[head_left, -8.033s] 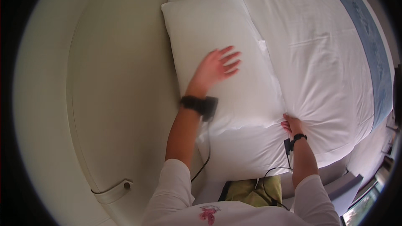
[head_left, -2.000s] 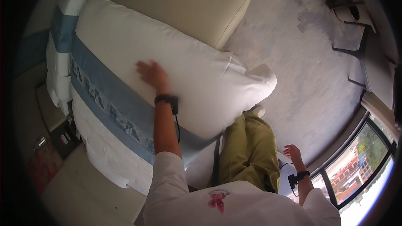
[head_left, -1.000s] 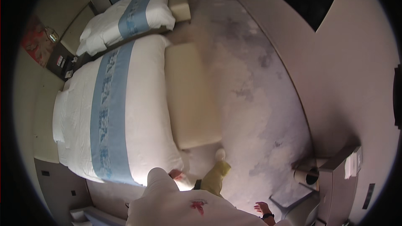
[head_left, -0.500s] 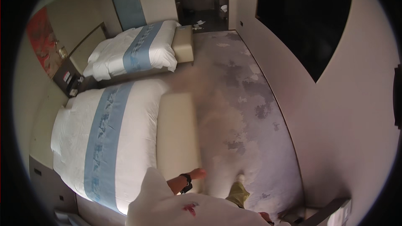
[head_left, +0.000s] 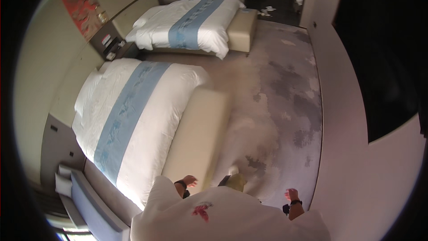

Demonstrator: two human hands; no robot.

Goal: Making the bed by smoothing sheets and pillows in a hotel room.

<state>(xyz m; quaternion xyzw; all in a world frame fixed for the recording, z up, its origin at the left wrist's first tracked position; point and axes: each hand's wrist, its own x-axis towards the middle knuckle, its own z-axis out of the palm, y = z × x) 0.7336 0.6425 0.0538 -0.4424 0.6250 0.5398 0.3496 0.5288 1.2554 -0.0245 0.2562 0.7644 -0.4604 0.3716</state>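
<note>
My left hand [head_left: 191, 180], with a dark band on its wrist, hangs beside the near end of a long cream bench [head_left: 200, 138]. Its fingers are loosely bent and hold nothing that I can see. Over the patterned carpet [head_left: 276, 160], my right hand [head_left: 292, 194] is raised a little, also with a dark wristband. The fingers there are half curled and apart, with no object in them. Neither hand touches anything. My white shirt with a red mark fills the bottom, and a shoe shows ahead of it.
A near bed [head_left: 151, 138] with a blue runner stands left, behind the bench. Farther off are a second bed [head_left: 214, 27], its bench [head_left: 243, 31] and a nightstand [head_left: 127, 51]. A grey sofa [head_left: 96, 205] is at lower left; a large dark screen [head_left: 374, 62] hangs right.
My view has swung left, bringing the sofa in and shifting the beds rightward. My right hand has come up fully into view. My left hand is now farther left in the picture.
</note>
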